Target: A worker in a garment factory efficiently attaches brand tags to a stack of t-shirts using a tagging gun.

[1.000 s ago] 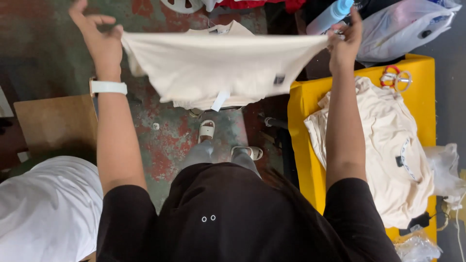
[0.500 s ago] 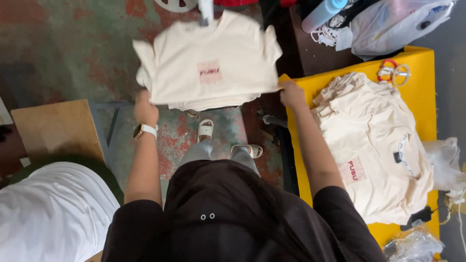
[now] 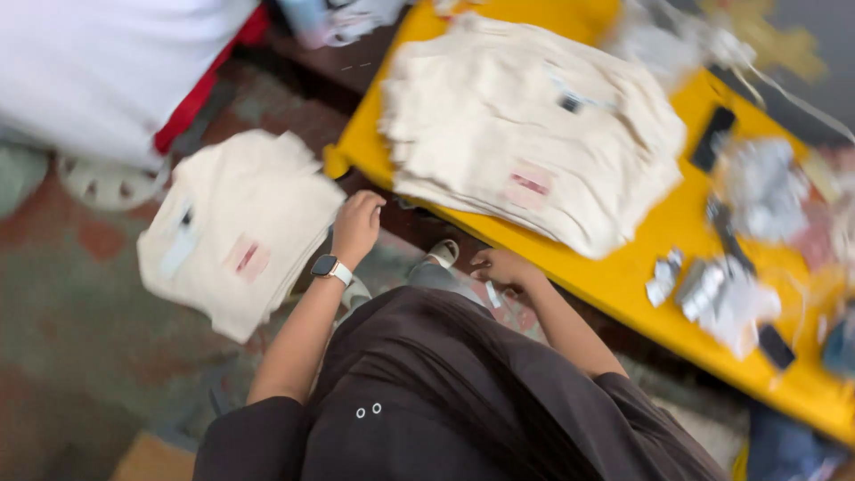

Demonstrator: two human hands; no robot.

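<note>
Cream cotton, folded into a flat rectangle: a folded T-shirt (image 3: pixel 236 232) lying on top of a low stack of like shirts, left of the knees, over the worn red-and-green floor (image 3: pixel 80 294). Blurred by camera motion, yet showing a small pink-red printed patch near the middle and a pale label strip with a dark tag toward the upper left corner. Edges soft and slightly uneven, right edge meeting the left hand (image 3: pixel 356 227). Left hand curled loosely at that edge, fingers bent and touching the cloth; whether pinching it or just resting on it, cannot tell. On the left wrist, a smartwatch (image 3: pixel 326 265) with a white band. Right hand (image 3: pixel 503 265) lowered near the front edge of the yellow table (image 3: pixel 623 285), fingers half curled around a small pale item too blurred to name; grip itself cannot be told. On the table, a larger pile of cream T-shirts (image 3: pixel 525 125), same pink-red patch showing, well apart from the floor stack. Further right on the table, silvery crumpled wrappers (image 3: pixel 712 294) and a dark flat object. Below, black clothing and a pale sandal (image 3: pixel 443 253) between the two arms
</note>
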